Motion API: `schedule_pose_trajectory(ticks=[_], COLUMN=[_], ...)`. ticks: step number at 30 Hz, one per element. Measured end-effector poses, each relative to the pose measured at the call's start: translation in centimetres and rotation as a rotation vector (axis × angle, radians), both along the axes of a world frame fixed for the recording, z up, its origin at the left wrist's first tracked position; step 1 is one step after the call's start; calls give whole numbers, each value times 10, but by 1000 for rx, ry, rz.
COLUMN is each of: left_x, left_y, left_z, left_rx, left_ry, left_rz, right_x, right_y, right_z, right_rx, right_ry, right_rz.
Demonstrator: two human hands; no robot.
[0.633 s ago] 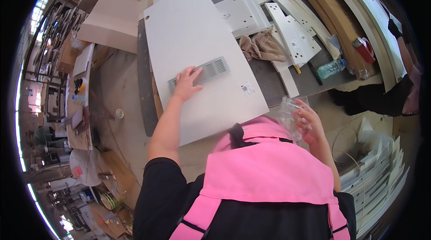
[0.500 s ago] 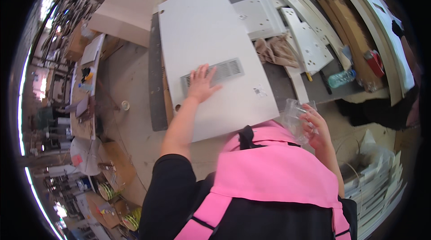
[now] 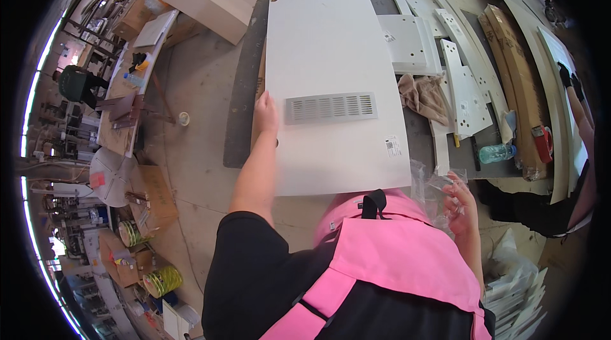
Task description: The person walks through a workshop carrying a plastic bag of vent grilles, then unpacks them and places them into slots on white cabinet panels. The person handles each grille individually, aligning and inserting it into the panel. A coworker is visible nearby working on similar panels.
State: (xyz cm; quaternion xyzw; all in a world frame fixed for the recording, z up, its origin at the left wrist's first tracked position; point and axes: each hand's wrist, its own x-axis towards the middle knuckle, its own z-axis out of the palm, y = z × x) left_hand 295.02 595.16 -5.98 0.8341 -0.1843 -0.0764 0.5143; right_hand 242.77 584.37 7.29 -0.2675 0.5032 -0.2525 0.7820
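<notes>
A large white panel (image 3: 331, 41) lies on a dark-topped table in front of me, its near edge close to my pink apron. Lying flat on the panel is a grey slotted vent grille (image 3: 332, 108), with a printed label to its lower right. My left hand (image 3: 267, 113) is at the panel's left edge and appears to grip it; part of the fingers is hidden. Beside the near right corner, my right hand (image 3: 461, 203) has its fingers curled round a crumpled clear plastic bag (image 3: 435, 195).
White drilled boards (image 3: 468, 88), a brown cloth (image 3: 423, 96) and a clear bottle (image 3: 497, 153) lie right of the panel. Long cartons (image 3: 512, 72) stand farther right, near another person's gloved hand (image 3: 565, 74). A workbench (image 3: 118, 130) is at the left.
My left hand has moved off the grille to the panel's left edge. The right hand still holds the plastic bag. The whole view has shifted and turned slightly.
</notes>
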Motion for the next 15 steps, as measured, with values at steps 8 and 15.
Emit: schedule_pose_trajectory(ticks=[8, 15], left_x=[-13, -8], left_y=[3, -12], left_z=[15, 26], left_rx=[-23, 243], left_ry=[438, 506], left_rz=[-185, -139], right_x=[3, -1], right_y=[-1, -17], right_z=[-1, -6], right_rx=[70, 97], right_ry=[1, -14], right_rz=[30, 92])
